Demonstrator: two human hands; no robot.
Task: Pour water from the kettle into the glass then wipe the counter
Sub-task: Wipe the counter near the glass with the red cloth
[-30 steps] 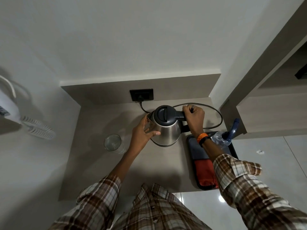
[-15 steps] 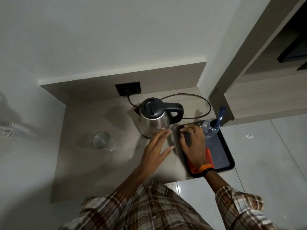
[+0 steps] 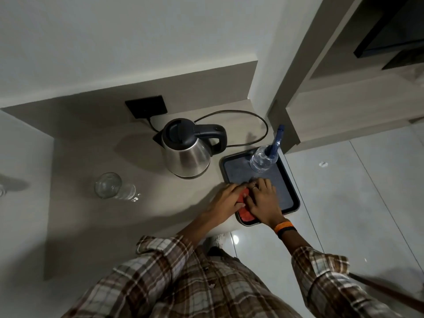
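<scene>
- Both hands' fingers [image 3: 263, 185] are lying flat, pressing a folded red cloth [image 3: 246, 215] on the dark tray [image 3: 290, 180].
- The lidded steel kettle [image 3: 187, 154] is standing upright beyond the fingers.
- The clear drinking glass [image 3: 110, 185] is sitting on the counter [image 3: 91, 226], well left of them.

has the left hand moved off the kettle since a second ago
Yes. The left hand has left the kettle, which stands by the wall socket, and come toward the counter's front edge to the red cloth on the tray.
</scene>
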